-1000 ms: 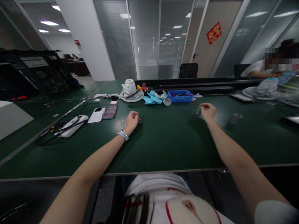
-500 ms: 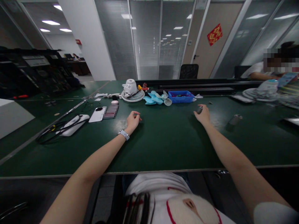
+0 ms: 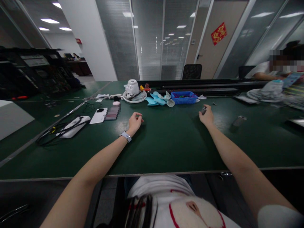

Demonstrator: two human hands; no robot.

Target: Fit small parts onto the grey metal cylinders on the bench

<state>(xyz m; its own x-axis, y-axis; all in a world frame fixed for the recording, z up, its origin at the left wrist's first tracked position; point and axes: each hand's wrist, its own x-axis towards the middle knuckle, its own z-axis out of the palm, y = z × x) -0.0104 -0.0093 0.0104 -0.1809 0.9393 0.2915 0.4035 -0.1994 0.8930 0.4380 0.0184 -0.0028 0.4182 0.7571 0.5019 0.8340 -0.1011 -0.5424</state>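
Observation:
My right hand (image 3: 206,116) is closed round a small grey cylinder (image 3: 203,110), just above or on the green table (image 3: 166,145). A second grey metallic cylinder (image 3: 239,120) stands on the table to the right of that hand. On the left, my left hand (image 3: 135,122) rests at the table with its fingers loosely curled and apart, and nothing shows in it. A silver watch (image 3: 125,136) is on that wrist. Light blue fan blades (image 3: 155,99) lie beyond, between the two hands.
Behind are a white fan body (image 3: 132,87), its round grille (image 3: 135,97) and a blue tray (image 3: 184,98) of small parts. Phones (image 3: 98,116) and a black cable (image 3: 47,136) lie left. At the far right a person (image 3: 263,71) sits by another fan.
My right hand has shifted very slightly to the right, with the cylinder tilted a little differently in its fingers. My left hand has stayed where it was.

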